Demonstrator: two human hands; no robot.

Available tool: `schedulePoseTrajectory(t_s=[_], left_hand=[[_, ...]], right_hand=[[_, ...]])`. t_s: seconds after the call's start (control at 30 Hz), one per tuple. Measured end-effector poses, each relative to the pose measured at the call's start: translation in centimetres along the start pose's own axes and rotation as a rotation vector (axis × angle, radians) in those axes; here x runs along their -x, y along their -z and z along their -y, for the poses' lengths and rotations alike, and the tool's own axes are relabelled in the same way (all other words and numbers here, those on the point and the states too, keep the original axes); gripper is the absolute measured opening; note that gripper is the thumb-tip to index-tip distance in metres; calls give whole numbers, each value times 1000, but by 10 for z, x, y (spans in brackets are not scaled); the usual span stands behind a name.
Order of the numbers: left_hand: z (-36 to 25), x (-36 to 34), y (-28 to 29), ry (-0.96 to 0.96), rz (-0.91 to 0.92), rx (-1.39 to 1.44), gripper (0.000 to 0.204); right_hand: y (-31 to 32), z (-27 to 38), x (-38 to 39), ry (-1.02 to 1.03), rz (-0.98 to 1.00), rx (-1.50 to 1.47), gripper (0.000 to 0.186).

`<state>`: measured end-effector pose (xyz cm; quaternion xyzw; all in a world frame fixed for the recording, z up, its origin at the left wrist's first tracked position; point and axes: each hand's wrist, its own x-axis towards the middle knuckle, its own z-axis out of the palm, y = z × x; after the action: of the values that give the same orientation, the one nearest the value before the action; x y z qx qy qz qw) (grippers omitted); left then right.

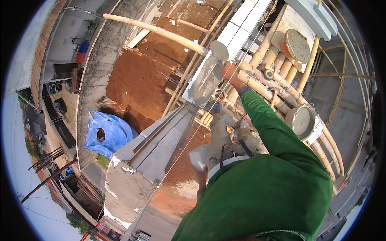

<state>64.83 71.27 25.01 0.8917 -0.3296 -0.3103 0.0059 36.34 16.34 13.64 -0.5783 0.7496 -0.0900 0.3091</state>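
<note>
My right hand point(230, 71), on the green-sleeved arm, is closed beside the wall top. It appears to grip a trowel point(219, 51) whose rounded blade is coated in grey mortar; the handle is mostly hidden by my fingers. Wet mortar point(204, 82) is spread along the wall just below the blade, and white lightweight blocks point(237, 29) continue beyond it. Low by my waist, my left hand point(200, 176) is partly covered by my body. Its fingers seem closed at the lower edge of a pale grey block point(199, 156). A taut string point(192, 138) runs along the wall.
Bamboo scaffold poles point(265, 88) lie under and right of my feet. Two round containers of mortar, one farther point(297, 46) and one nearer point(301, 121), stand on the right. A bamboo pole point(155, 30) juts left over red soil. A blue tarp point(108, 132) lies left.
</note>
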Motion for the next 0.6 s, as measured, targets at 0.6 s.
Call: schedulePoseTrajectory(t_s=[0.6], left_hand=[[-25, -16, 7, 0, 0, 153, 112]], right_hand=[[-58, 54, 182, 250, 239, -135, 23]])
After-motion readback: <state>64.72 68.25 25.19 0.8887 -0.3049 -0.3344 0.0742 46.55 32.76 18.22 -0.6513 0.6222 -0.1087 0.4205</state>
